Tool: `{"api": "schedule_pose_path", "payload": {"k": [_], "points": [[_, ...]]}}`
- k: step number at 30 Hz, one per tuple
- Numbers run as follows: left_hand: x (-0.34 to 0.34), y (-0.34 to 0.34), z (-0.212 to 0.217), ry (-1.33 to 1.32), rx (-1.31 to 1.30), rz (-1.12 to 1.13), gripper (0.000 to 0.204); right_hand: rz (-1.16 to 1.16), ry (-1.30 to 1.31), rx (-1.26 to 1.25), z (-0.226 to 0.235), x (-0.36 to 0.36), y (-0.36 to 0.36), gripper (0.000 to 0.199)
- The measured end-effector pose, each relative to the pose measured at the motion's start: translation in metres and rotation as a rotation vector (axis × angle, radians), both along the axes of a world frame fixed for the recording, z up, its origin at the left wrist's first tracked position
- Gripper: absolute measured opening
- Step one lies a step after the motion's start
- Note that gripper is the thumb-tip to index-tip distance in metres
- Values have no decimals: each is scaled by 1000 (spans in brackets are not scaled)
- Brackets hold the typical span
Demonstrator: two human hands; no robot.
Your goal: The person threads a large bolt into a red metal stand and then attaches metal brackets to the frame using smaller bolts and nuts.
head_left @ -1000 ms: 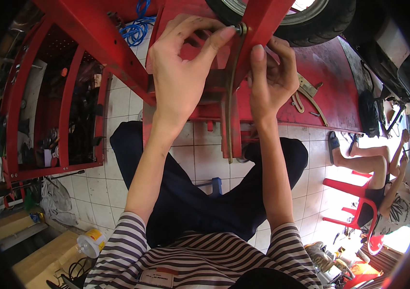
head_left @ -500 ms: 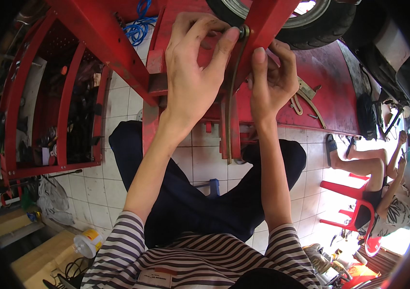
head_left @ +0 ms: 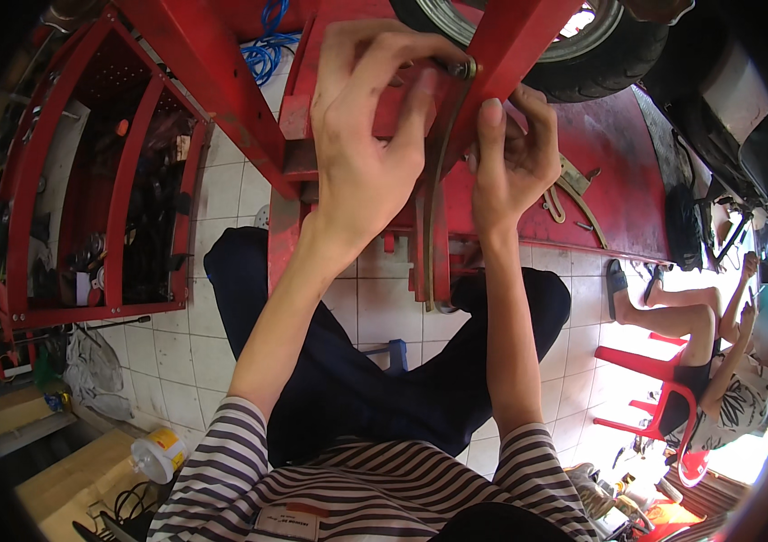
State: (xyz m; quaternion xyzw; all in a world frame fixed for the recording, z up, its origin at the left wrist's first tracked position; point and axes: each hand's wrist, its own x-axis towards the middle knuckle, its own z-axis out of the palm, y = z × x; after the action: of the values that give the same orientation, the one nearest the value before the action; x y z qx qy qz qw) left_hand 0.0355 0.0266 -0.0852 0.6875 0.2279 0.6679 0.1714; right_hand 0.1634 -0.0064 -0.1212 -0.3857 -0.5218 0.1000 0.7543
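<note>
My left hand (head_left: 367, 140) reaches up to the red steel beam (head_left: 503, 68), its index finger curled onto a small bolt (head_left: 465, 69) at the beam's side. The thumb is smeared by motion and lies a little below the bolt. From the bolt a long, thin, curved metal bar (head_left: 430, 217) runs down between my hands. My right hand (head_left: 515, 167) is at the beam's other side, thumb raised and fingers curled in. Whatever those fingers hold is hidden.
A motorcycle wheel (head_left: 582, 63) stands above the red platform (head_left: 619, 172), where a slotted curved bracket (head_left: 573, 194) lies. Left are a red tool rack (head_left: 117, 199) and coiled blue hose (head_left: 262, 59). A person sits on a red chair (head_left: 641, 370) at right.
My left thumb has drawn down and away from the bolt, while the index finger stays by it. The right hand has barely moved. The whole view has shifted slightly.
</note>
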Motion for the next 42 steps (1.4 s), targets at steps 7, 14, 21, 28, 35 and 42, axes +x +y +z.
{"api": "schedule_pose_path", "payload": {"k": [7,14,21,28,35,42], "points": [[1,-4,-2,145,-23,70,17,-19,-81,41,-3,1,2,22],[3,-3,-3,67,-73,88,22,-9,-81,47,-4,1,3,22],[0,-9,5,112,82,101,15,-22,-96,44,-4,2,2,21],[2,-5,-3,160,-21,122,15,-1,-2,-1,1,-2,-1,21],[2,-4,-3,54,-100,54,12,-4,-6,-3,1,-1,-2,23],[2,-4,0,85,28,90,12,8,-73,20,2,7,-2,22]]}}
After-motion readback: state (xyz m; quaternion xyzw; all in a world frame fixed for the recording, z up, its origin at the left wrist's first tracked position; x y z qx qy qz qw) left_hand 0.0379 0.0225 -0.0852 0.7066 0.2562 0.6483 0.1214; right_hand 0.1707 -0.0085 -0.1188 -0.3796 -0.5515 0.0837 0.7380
